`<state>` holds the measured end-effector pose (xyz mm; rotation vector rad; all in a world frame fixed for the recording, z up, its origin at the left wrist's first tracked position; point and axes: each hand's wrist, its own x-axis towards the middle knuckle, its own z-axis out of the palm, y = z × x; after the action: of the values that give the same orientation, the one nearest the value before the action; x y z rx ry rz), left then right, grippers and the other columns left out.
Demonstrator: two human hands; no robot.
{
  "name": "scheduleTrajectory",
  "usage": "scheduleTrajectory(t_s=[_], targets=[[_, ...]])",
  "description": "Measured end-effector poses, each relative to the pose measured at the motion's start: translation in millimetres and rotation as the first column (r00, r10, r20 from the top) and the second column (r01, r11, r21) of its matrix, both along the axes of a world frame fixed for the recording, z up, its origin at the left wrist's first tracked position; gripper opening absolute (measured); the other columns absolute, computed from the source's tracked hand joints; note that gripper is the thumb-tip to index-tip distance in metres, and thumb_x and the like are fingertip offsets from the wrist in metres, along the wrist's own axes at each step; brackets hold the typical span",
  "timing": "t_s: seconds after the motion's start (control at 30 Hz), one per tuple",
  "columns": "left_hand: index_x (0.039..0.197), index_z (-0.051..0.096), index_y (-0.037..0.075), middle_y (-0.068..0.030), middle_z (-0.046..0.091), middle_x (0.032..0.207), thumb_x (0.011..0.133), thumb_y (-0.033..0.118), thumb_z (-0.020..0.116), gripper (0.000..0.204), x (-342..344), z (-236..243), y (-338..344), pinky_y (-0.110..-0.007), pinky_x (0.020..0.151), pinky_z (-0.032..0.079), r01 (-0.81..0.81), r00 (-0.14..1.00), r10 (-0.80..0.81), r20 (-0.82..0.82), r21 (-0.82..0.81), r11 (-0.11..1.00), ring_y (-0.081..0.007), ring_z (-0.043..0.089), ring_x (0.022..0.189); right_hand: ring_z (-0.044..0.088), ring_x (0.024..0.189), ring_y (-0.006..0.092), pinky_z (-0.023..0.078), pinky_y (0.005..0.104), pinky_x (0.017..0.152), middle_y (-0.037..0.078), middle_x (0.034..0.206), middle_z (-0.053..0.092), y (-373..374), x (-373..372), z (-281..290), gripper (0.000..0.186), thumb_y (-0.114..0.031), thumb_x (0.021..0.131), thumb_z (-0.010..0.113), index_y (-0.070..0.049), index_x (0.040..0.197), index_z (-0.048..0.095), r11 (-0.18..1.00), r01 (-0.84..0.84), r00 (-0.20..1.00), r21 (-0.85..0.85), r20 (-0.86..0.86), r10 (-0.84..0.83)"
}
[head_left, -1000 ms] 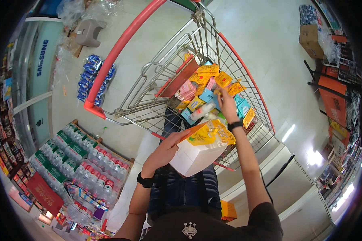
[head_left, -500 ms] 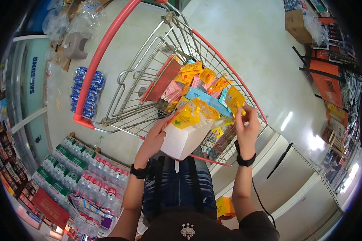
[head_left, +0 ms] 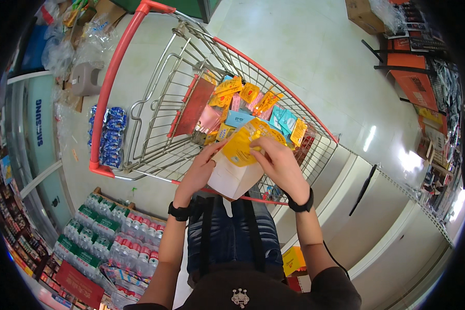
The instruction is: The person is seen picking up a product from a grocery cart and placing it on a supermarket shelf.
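A white cardboard box (head_left: pixel 226 175) with a printed yellow flap is tilted over the near edge of the shopping cart (head_left: pixel 155 116). My left hand (head_left: pixel 195 175) grips the box along its left side, fingers closed. At the mouth of the box sits a yellow pouch (head_left: pixel 239 150). My right hand (head_left: pixel 278 163) is closed in a pinch at the pouch's upper right, by its small yellow cap. Inside the cart, beyond the box, lie several yellow packets (head_left: pixel 249 93), pink packs (head_left: pixel 208 120), teal packs (head_left: pixel 283 120) and another yellow pouch (head_left: pixel 298 133).
A red cart handle (head_left: pixel 111 95) curves at the left. Packs of bottled water (head_left: pixel 132 243) are stacked at the lower left, and blue-wrapped packs (head_left: pixel 107 135) lie on the floor. White shelf panels (head_left: pixel 377 222) stand at the right; a yellow box (head_left: pixel 293 260) is beside my legs.
My right hand has let go of a yellow pouch, which now lies in the cart's right side. It has moved left to the pouch in the box. My left hand still holds the box.
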<state>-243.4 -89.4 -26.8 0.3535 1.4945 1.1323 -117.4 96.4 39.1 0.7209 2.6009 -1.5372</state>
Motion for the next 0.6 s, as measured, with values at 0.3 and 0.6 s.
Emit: scheduleTrajectory(t_s=[0.3,0.6], targets=[[0.131,0.043,0.003,-0.0102,0.048,0.125,0.073,-0.005,0.035,0.059,5,5,-6,-0.026,0.099,0.031,-0.057,0.986,0.070,0.148,-0.088,0.995,-0.0185,0.044,0.116,0.059,0.065,0.0287,0.046,0.0374,0.053,0.011,0.081,0.059,-13,-4,-15,0.015,-0.013,0.082,0.058,-0.006,0.096,0.055,0.963,0.022,0.999,0.269,-0.046,-0.010],[0.130,0.041,-0.002,-0.0119,0.050,0.124,0.074,-0.002,0.038,0.056,12,-4,-26,-0.025,0.096,0.033,-0.228,0.968,0.238,0.079,-0.116,0.967,-0.0172,0.046,0.115,0.052,0.049,0.0083,0.038,0.0222,0.045,0.005,0.065,0.061,32,29,-43,0.012,-0.012,0.088,0.056,-0.001,0.087,0.060,0.706,0.708,0.701,-0.005,-0.113,-0.704]])
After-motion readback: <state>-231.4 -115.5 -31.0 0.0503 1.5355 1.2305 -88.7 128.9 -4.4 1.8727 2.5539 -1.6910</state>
